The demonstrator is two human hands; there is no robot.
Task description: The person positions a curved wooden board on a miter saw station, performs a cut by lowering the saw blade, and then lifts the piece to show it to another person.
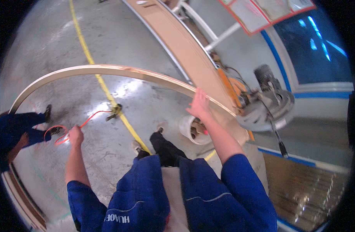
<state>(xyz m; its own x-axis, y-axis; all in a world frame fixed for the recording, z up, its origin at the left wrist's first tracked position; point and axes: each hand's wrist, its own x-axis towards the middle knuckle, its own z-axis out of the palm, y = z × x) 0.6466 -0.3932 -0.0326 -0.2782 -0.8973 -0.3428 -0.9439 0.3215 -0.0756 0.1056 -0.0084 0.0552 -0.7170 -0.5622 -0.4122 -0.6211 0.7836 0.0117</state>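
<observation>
My right hand [200,103] grips the upper edge of a long, pale, curved strip [96,69], which arcs across the view toward the left, with a shiny copper-coloured edge on part of it. My left hand [76,135] is closed on an orange cord [91,118], which loops nearby and runs to a small dark tool [114,113] on the yellow floor line. A white bucket [187,129] with odds and ends inside stands below my right hand. Just right of that hand is a machine with a grey round plate [258,117], a dark motor and a handle.
A co-worker [13,133] in blue stands at the left beside the strip. A long tan board bench [169,42] extends away at upper right, near white frames [223,38]. A blue-edged window [312,50] is at right. More curved strips [21,193] lie at lower left.
</observation>
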